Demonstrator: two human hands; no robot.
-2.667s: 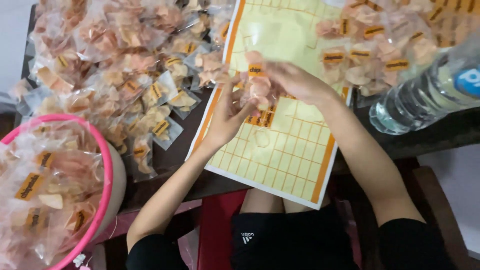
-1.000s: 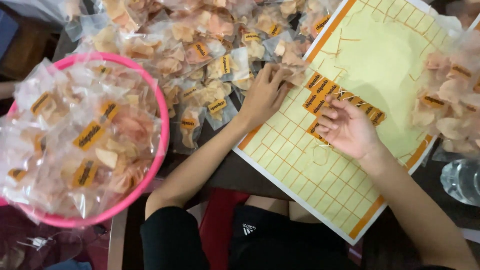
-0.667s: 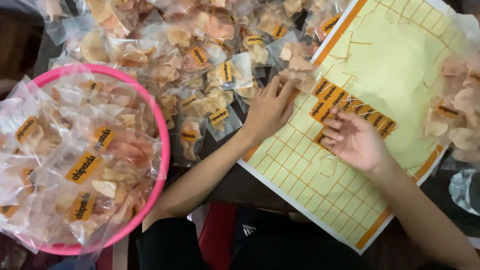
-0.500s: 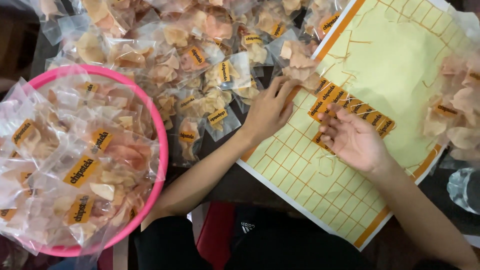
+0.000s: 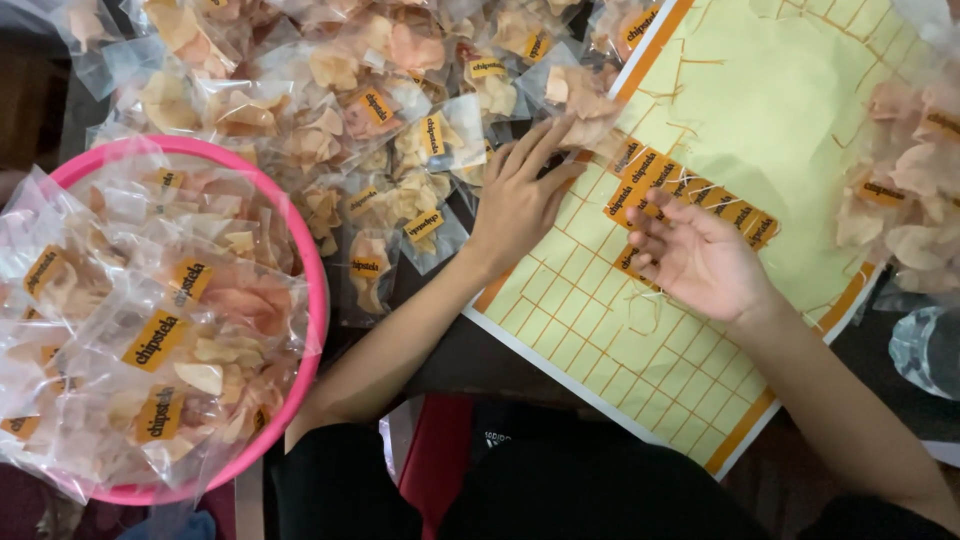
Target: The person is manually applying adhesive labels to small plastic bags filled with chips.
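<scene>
On the yellow sticker sheet (image 5: pixel 790 110), the right hand (image 5: pixel 700 262) lies unclenched; the left hand (image 5: pixel 520 195) touches a chip packet (image 5: pixel 575 95).

Sticker sheet (image 5: pixel 640 330): I see a large yellow sheet with an orange grid and border, lying flat and skewed on the worktop, most upper cells peeled bare. Orange labels (image 5: pixel 690 195): a short diagonal row still on the sheet near its middle. Snack packet (image 5: pixel 580 100): a clear bag of pale chips, apparently unlabelled, at the sheet's upper left edge.
</scene>
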